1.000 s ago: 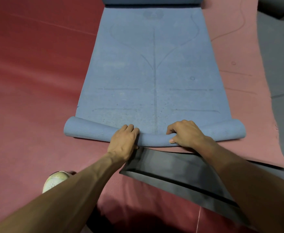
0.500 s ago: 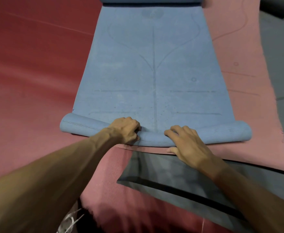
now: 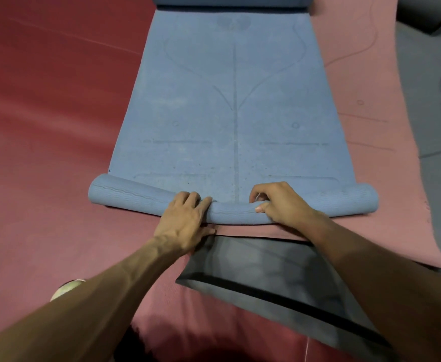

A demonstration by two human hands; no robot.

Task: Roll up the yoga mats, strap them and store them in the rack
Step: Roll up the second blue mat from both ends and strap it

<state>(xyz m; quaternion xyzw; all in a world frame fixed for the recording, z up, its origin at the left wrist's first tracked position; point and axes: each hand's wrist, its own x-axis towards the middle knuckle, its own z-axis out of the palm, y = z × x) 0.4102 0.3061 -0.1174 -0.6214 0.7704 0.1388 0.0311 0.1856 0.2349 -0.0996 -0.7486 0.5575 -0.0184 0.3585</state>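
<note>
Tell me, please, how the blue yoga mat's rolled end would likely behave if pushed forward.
Probably soft: the blue yoga mat narrows where the left hand and right hand grip. Round, it should roll easily; unstrapped, it might unroll.

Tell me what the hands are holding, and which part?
Both hold the blue yoga mat by its rolled-up near end, around the roll's middle. The left hand curls over it; the right hand grips it between fingers and thumb.

A dark red floor (image 3: pixel 44 105) fills the left side. The pale toe of a shoe (image 3: pixel 66 289) rests on it near its lower left edge. A dark grey block (image 3: pixel 429 14) sits at the far right corner, cut off.
</note>
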